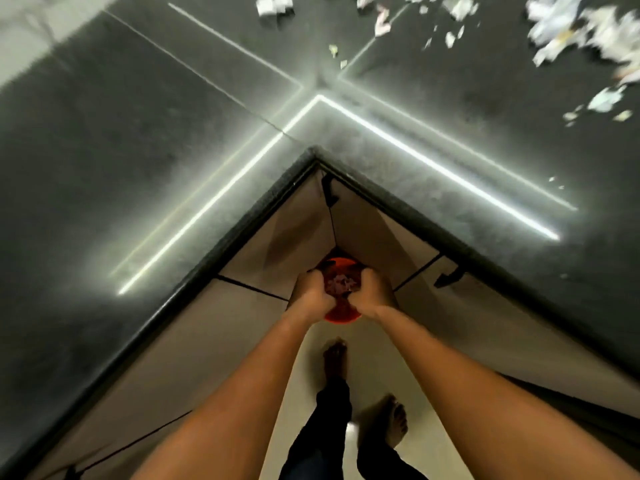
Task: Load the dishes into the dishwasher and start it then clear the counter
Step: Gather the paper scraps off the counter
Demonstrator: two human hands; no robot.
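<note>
Both hands are down low in the inner corner of the cabinets, the left hand point(311, 291) and right hand point(374, 292) close together, each with fingers curled over opposite sides of an orange container point(341, 316). It hangs just in front of the cabinet doors point(277, 237), below the table's edge and above the floor point(308, 362). Something loose and pinkish-grey point(341, 285) sits inside; from where I stand I can't tell what it is.

It looks like thin plastic to me, light, a bit flexible at the rim and not fragile. The load is the worry: loose bits would tip out if it tilts, so a two-sided hold at the rim, kept level, seems the right grip.

Up on the dark table point(138, 174), torn paper scraps point(568, 32) lie scattered toward the far right, well apart from the container, with smaller crumbs point(602, 102) nearer the edge. Those look like what is left to clear.

In the way: the table's overhanging corner point(313, 152) sits directly above the hands, and two black door handles point(329, 192) point(448, 276) stick out on either side. The person's bare feet point(335, 358) stand just beneath the container.
</note>
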